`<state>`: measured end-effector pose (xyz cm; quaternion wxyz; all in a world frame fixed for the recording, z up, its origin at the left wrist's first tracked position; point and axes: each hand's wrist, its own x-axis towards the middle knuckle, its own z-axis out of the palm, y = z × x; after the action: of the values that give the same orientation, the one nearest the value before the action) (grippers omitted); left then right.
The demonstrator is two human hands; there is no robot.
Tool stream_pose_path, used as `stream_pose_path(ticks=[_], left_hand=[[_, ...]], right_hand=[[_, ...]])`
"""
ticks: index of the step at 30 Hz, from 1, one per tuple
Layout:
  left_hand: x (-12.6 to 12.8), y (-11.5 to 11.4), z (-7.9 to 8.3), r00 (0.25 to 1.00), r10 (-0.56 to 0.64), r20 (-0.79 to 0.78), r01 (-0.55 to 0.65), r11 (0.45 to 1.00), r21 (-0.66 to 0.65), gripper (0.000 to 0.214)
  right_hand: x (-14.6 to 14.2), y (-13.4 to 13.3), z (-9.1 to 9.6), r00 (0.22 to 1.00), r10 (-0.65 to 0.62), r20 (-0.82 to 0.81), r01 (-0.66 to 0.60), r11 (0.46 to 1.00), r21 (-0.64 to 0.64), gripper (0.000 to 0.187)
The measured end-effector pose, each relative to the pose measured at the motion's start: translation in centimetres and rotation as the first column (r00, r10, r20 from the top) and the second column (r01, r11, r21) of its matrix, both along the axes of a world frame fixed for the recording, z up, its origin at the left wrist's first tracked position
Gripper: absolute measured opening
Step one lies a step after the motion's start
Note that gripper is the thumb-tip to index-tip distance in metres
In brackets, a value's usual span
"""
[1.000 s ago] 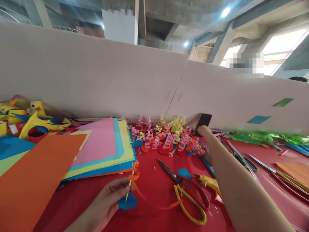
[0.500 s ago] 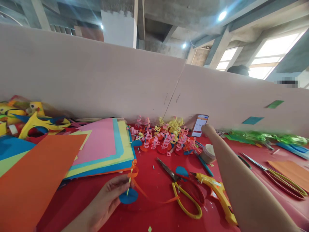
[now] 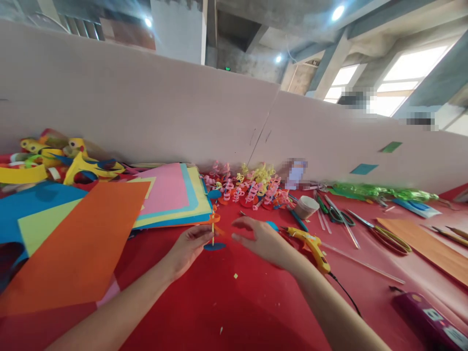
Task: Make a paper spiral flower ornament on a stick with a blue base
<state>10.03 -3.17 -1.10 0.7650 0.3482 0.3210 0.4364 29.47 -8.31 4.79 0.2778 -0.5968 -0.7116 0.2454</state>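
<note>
My left hand [image 3: 188,246] pinches a thin yellow stick [image 3: 212,232] that stands upright on a small blue paper disc [image 3: 214,246], with an orange paper curl [image 3: 215,219] wound near its top. My right hand [image 3: 260,239] hovers just right of the stick, fingers spread and slightly curled, holding nothing. A yellow glue gun [image 3: 310,242] lies right behind my right wrist. A cluster of finished pink and yellow paper curls on discs [image 3: 248,185] stands farther back by the wall.
Stacked coloured paper sheets [image 3: 171,197] and a large orange sheet [image 3: 78,241] cover the left of the red table [image 3: 226,302]. Scissors [image 3: 338,214], a tape roll [image 3: 306,206], sticks and a purple device [image 3: 427,317] lie to the right. A phone [image 3: 295,173] leans on the partition wall.
My right hand has drawn back from the phone to beside the stick. The view has tilted and shifted, and the yellow-handled scissors near the glue gun are out of sight behind my right hand.
</note>
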Motion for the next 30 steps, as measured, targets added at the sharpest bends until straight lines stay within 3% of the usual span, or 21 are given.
stream_pose_path(ticks=[3, 5, 9, 13, 16, 19, 24, 28, 30], left_hand=[[-0.1, -0.2, 0.0, 1.000, 0.004, 0.014, -0.005, 1.000, 0.031, 0.021], [0.0, -0.3, 0.0, 1.000, 0.021, 0.023, -0.022, 0.999, 0.040, 0.021], [0.1, -0.5, 0.1, 1.000, 0.018, 0.010, -0.019, 0.998, 0.053, 0.024], [0.1, -0.5, 0.0, 0.999, 0.005, -0.038, -0.001, 0.994, 0.108, 0.025], [0.1, -0.3, -0.3, 0.996, 0.032, -0.083, -0.020, 0.990, 0.141, 0.026], [0.1, -0.2, -0.6, 0.995, 0.025, -0.102, -0.006, 0.984, 0.179, 0.023], [0.1, -0.3, -1.1, 0.991, -0.008, -0.131, 0.040, 0.969, 0.243, 0.016], [0.1, -0.3, -1.4, 0.991, -0.034, -0.130, 0.068, 0.961, 0.268, 0.018], [0.1, -0.2, -1.6, 0.990, -0.027, -0.139, 0.068, 0.951, 0.303, 0.016]], right_hand=[[-1.1, -0.5, -2.2, 0.996, -0.009, -0.084, 0.008, 1.000, -0.004, 0.024], [-1.0, -0.7, -2.6, 0.992, 0.003, -0.123, -0.005, 1.000, -0.020, 0.025], [-0.9, -1.8, -1.5, 0.988, 0.140, -0.063, -0.143, 0.988, -0.057, 0.012], [-1.7, -2.9, 0.2, 0.977, 0.197, 0.086, -0.190, 0.978, -0.083, 0.034], [-2.6, -2.9, 1.0, 0.949, 0.211, 0.236, -0.198, 0.977, -0.076, 0.038], [-3.6, -2.5, 1.6, 0.856, 0.241, 0.457, -0.250, 0.967, -0.041, 0.031], [-5.1, -1.8, 3.3, 0.583, 0.289, 0.760, -0.420, 0.907, -0.024, 0.017], [-5.8, -1.4, 4.4, 0.543, 0.245, 0.803, -0.498, 0.864, 0.073, 0.012], [-5.7, -1.7, 4.4, 0.522, 0.248, 0.816, -0.507, 0.860, 0.063, 0.013]])
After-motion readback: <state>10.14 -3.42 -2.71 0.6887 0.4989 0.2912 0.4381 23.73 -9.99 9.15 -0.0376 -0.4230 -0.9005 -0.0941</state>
